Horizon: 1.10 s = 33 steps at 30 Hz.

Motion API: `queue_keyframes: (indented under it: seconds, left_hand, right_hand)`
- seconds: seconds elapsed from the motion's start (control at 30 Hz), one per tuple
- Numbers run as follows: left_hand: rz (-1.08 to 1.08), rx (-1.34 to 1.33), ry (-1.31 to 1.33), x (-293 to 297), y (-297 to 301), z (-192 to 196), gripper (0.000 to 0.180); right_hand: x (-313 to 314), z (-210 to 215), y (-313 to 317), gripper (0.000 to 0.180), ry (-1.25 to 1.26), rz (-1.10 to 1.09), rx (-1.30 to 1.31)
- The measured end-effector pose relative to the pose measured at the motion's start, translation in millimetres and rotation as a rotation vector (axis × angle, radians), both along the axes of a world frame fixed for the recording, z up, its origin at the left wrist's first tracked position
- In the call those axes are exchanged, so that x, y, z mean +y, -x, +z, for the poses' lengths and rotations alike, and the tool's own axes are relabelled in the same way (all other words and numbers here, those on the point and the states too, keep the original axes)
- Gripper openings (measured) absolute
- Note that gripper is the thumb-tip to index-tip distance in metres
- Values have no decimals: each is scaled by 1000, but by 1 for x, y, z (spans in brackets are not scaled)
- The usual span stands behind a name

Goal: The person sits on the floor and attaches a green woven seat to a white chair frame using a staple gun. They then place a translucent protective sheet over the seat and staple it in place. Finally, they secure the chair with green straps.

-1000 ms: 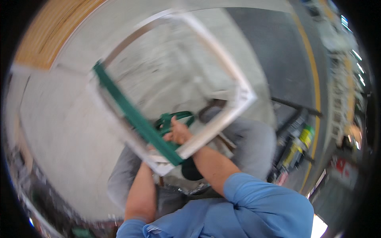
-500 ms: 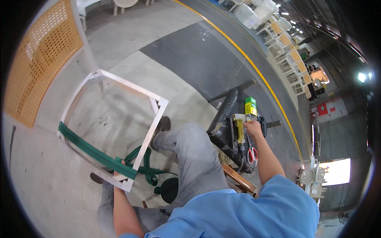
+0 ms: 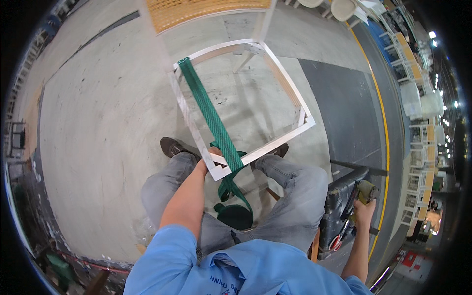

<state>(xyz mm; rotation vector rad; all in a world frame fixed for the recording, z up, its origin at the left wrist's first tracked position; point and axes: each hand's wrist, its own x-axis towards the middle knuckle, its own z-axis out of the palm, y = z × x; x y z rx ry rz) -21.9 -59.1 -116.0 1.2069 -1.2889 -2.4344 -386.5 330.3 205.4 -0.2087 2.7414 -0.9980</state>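
A white wooden chair frame (image 3: 283,142) with an open seat stands in front of me. A green webbing strap (image 3: 209,109) runs across the seat opening, near its left rail, from the far rail to the near one. My left hand (image 3: 210,156) is closed around the frame by the near left corner, its fingers beside the strap and partly hidden. From that corner the strap's loose length hangs down to a dark green roll (image 3: 235,217) between my legs. At the right, my right hand (image 3: 364,210) grips a yellowish staple gun (image 3: 367,191) above the black stool.
Red-handled scissors (image 3: 336,242) lie on the black padded stool (image 3: 339,194) to my right. The chair's woven cane back (image 3: 209,12) rises at the far side. Beyond a yellow floor line (image 3: 382,118) stand rows of white chairs (image 3: 418,147).
My view has turned left, bringing the chair frame to the middle. My right hand has lifted the staple gun from among the things on the stool. The left hand stays at the frame's corner.
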Motion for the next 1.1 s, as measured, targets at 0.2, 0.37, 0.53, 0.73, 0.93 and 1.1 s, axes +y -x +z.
queue_keyframes:
  seconds: [0.2, 0.37, 0.53, 0.73, 0.93, 1.1]
  left_hand:
    - [-22, 40, 59, -2, 17, -5, 25]
    - [-27, 23, 175, -2, 17, -18, 30]
    - [-99, -83, 51, 1, 35, -8, 34]
    - [-87, 57, 596, 0, 21, -32, 35]
    - [-289, -45, 773, -1, 21, -37, 29]
    - [-268, -75, 685, -6, 19, -29, 25]
  right_hand:
    - [-135, 66, -88, 34, 83, 421, -354]
    - [-233, 28, -169, 33, -44, 780, -708]
    - [-255, -25, -192, 31, -187, 707, -729]
    - [-271, -27, -210, 31, -254, 745, -721]
    - [-270, -32, -215, 33, -237, 735, -716]
    - [-269, -35, -221, 33, -222, 761, -748]
